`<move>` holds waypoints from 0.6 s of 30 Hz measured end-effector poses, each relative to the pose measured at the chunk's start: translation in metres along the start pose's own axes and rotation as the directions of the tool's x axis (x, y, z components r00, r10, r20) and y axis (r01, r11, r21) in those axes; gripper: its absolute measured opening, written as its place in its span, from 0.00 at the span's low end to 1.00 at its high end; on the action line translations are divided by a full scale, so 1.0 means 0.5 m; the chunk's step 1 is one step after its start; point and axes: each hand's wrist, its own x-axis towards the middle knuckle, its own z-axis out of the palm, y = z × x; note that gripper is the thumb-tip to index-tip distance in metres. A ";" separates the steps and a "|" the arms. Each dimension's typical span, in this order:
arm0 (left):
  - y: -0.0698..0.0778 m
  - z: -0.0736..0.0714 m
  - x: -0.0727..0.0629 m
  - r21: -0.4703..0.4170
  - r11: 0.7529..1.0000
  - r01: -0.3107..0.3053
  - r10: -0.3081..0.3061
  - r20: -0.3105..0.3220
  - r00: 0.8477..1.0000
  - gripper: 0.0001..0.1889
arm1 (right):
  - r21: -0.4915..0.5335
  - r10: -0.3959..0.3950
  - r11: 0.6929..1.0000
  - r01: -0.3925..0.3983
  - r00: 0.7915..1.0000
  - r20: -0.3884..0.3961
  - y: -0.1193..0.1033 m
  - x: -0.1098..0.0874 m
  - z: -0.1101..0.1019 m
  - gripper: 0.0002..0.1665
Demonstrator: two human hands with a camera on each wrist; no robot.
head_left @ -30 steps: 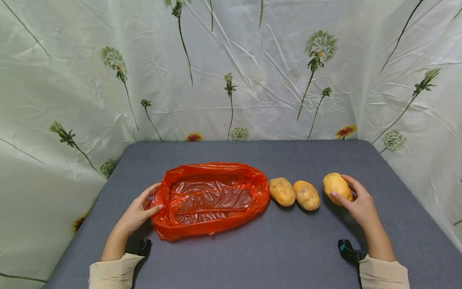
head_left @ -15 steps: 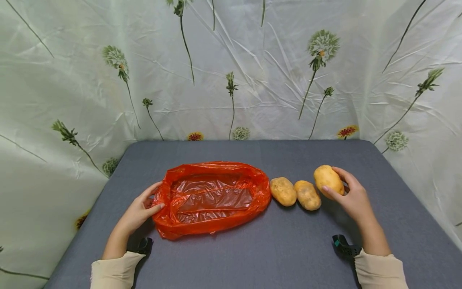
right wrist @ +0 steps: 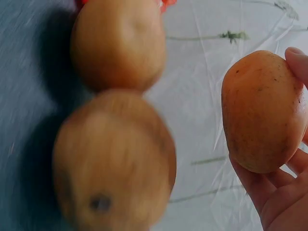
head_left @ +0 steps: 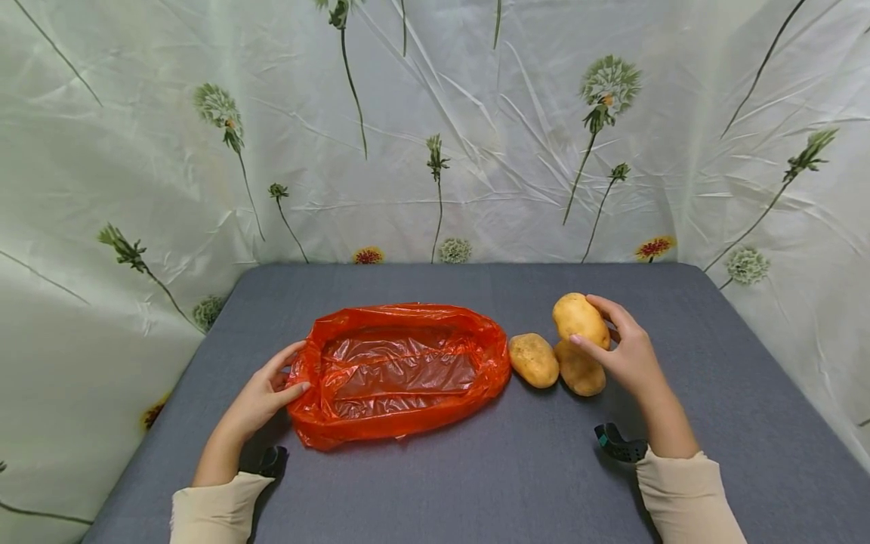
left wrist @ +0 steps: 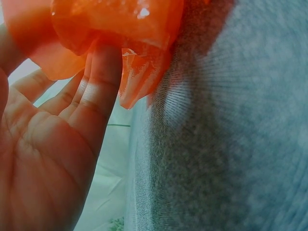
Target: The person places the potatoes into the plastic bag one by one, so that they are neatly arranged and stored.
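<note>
My left hand [head_left: 261,397] holds the left rim of a red plastic bag [head_left: 401,438], its thumb outside and the fingers partly behind the film. The bag lies with its wide mouth facing up, and no item shows inside. Between thumb and fingers, my right hand [head_left: 628,349] grips a potato [head_left: 579,317] held up off the table. Below it rests a second potato [head_left: 581,372], partly covered from the head camera. A third potato [head_left: 533,360] lies between that one and the bag's right end. In the right wrist view the held potato [right wrist: 262,110] is apart from the other two.
A grey cloth-covered table [head_left: 462,483] carries everything. Behind and at both sides hangs a pale curtain [head_left: 381,181] with a flower print. Black wrist mounts [head_left: 620,444] sit at the cuffs.
My right hand has carried its potato leftward and somewhat farther away, from the right of the resting potatoes to above the nearer one. The left hand and the bag stay put.
</note>
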 end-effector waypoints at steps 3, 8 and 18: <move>0.000 0.000 0.000 0.003 1.000 -0.001 0.001 0.001 1.000 0.34 | 0.016 -0.020 1.000 0.020 1.000 0.021 -0.036 0.011 0.011 0.37; 0.001 0.000 -0.001 -0.004 1.000 0.007 -0.007 0.004 1.000 0.34 | 0.038 -0.054 0.998 0.053 0.997 0.049 -0.106 0.027 0.032 0.36; 0.004 0.000 -0.001 0.000 1.000 0.009 -0.009 0.006 1.000 0.34 | 0.192 -0.100 0.979 0.074 0.986 0.130 -0.146 0.053 0.096 0.35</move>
